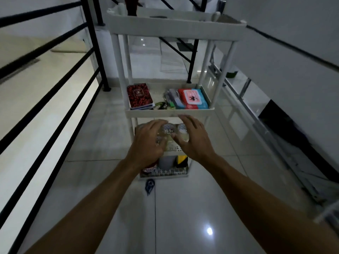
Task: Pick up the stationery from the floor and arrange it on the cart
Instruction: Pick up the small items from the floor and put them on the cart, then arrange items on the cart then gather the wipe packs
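Note:
A white tiered cart (170, 113) stands on the tiled floor in front of me. Both my hands reach over its third shelf, where several clear round rolls (169, 129) sit between them. My left hand (148, 142) curls its fingers over the rolls from the left. My right hand (194, 138) has its fingers spread, and its thumb touches the rolls. A blue correction tape dispenser (150, 186) lies on the floor just before the cart's bottom shelf. The second shelf holds a red patterned notebook (140, 96) and a green-rimmed item (160, 105).
A red and blue wipes pack (192, 99) lies at the right of the second shelf. Black stair railings (55, 99) run along the left. A white wall with metal frames leaning on it (256, 110) borders the right. The bottom shelf (165, 174) holds dark items.

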Demonstrator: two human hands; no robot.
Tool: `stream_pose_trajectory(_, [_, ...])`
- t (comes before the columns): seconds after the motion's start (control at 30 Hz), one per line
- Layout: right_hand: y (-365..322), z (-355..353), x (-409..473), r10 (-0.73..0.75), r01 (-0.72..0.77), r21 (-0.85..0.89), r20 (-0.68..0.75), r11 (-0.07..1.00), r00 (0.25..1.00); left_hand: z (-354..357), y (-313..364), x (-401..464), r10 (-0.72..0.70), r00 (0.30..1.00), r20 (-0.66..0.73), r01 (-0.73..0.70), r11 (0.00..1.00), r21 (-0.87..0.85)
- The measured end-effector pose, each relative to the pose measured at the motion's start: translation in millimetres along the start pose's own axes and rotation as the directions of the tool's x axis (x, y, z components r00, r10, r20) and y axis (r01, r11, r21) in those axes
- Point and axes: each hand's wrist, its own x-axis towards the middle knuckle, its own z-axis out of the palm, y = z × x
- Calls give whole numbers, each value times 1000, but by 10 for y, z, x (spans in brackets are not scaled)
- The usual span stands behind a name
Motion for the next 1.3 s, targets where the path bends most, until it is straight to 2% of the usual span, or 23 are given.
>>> stream_pose_trajectory(0.1, [46,-12,-513,22,-20,83,-13,996,1000,157,89,-394,10,999,37,-8,997,-71])
stream_pose_trajectory(0.2, [95,-26,-1093,99,-105,109,50,989,994,290,190,-835,-24,996,84,30,997,-74])
stream_pose_trajectory(0.4, [252,42,-2481,212,-224,90,124,970,969,606,359,-2004,-63,984,164,79,992,-96])
stream_pose_trajectory(0.6, [272,187,-4047,371,-389,55,210,919,905,791,517,-3394,-112,966,233,139,985,-100])
stream_pose_trajectory(0.73, [205,341,-4763,447,-476,22,303,879,841,861,577,-4034,-180,945,273,212,973,-92])
stream_pose_trajectory(0.93, [222,941,-5528,577,-609,-125,511,783,636,1071,470,-4550,-282,899,336,318,946,-57])
stream_pose_trajectory(1.03, [253,1218,-5707,597,-613,-186,555,768,579,1222,375,-4633,-339,856,391,372,928,-11])
stream_pose_trajectory(1.23, [261,1462,-5922,650,-614,-287,557,735,517,1613,206,-4910,-385,695,607,411,906,104])
stream_pose_trajectory(1.3, [224,1528,-5964,647,-604,-312,595,733,478,1688,140,-4981,-395,669,630,424,898,113])
